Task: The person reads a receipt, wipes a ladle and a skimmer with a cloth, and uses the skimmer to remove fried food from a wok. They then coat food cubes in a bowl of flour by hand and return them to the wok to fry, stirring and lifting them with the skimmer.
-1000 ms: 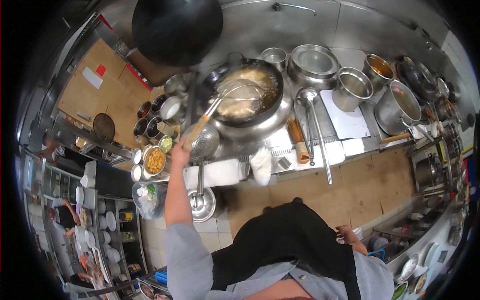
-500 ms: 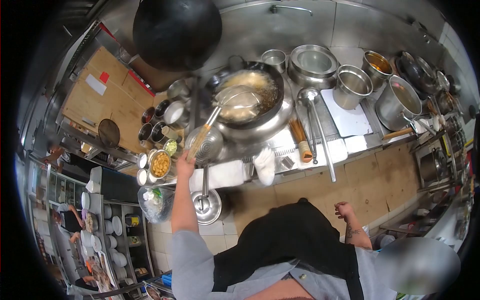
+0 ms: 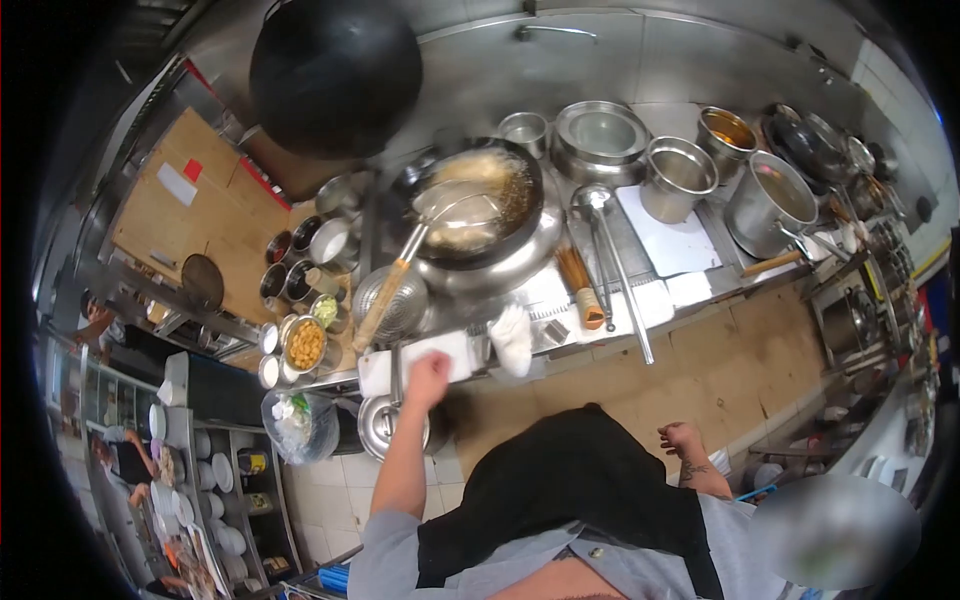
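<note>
A mesh skimmer lies in the black wok, its wooden handle leaning over the stove edge. Bubbling oil with pale food fills the wok. My left hand is closed in front of the folded white towel, apart from the skimmer handle; I make out nothing in it. A perforated ladle rests beside the wok, its handle crossing the towel. My right hand hangs low at the right, fingers curled in, with nothing visible in it.
Left of the wok stand a bowl of orange-brown pieces and several small seasoning pots. A white cloth, a bamboo brush and a long-handled ladle lie right. Metal pots line the back right. A lidded pot sits below the counter.
My left hand has let go of the skimmer handle and come down and right to the towel. The skimmer stays resting in the wok. My right hand remains low, and the whole view has shifted slightly.
</note>
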{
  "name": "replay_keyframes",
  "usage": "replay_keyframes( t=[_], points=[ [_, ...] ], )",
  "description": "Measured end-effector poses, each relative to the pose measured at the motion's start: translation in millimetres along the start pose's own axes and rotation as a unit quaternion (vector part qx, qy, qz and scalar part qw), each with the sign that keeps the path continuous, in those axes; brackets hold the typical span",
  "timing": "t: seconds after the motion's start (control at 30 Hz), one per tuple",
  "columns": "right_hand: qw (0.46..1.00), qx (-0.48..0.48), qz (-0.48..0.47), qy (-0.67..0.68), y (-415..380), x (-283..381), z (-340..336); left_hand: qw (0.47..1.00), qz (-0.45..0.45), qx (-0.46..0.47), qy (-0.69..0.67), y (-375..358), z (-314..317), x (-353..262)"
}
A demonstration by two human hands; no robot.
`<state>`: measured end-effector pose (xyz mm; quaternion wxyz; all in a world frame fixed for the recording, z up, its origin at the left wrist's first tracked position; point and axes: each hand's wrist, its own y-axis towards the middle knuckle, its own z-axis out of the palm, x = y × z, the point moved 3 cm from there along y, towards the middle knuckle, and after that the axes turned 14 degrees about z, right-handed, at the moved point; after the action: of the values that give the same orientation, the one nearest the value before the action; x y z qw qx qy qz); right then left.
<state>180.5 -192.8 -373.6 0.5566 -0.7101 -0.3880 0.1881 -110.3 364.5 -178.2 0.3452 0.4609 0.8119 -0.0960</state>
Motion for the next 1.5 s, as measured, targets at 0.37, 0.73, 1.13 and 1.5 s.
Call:
replay_keyframes(
  t=[0.37, 0.73, 1.13, 1.5],
  points=[
    [0.992, -0.068, 0.058, -0.093, 15.7, -45.7, 13.9, 0.702, -0.488, -0.003, -0.519, -34.6, 228.2, 149.6],
    [0.988, -0.134, -0.059, -0.058, -67.8, -24.5, 16.3, 0.732, -0.426, 0.046, -0.529, -54.6, 240.2, 101.8],
    [0.836, -0.102, -0.382, -0.38, -194.1, 192.0, 204.3, 0.616, -0.324, 0.182, -0.695, -63.0, 221.0, 28.6],
    [0.744, -0.149, -0.454, -0.467, -196.5, 211.7, 262.6, 0.661, -0.304, 0.096, -0.679, -88.8, 205.2, 10.5]
  ],
)
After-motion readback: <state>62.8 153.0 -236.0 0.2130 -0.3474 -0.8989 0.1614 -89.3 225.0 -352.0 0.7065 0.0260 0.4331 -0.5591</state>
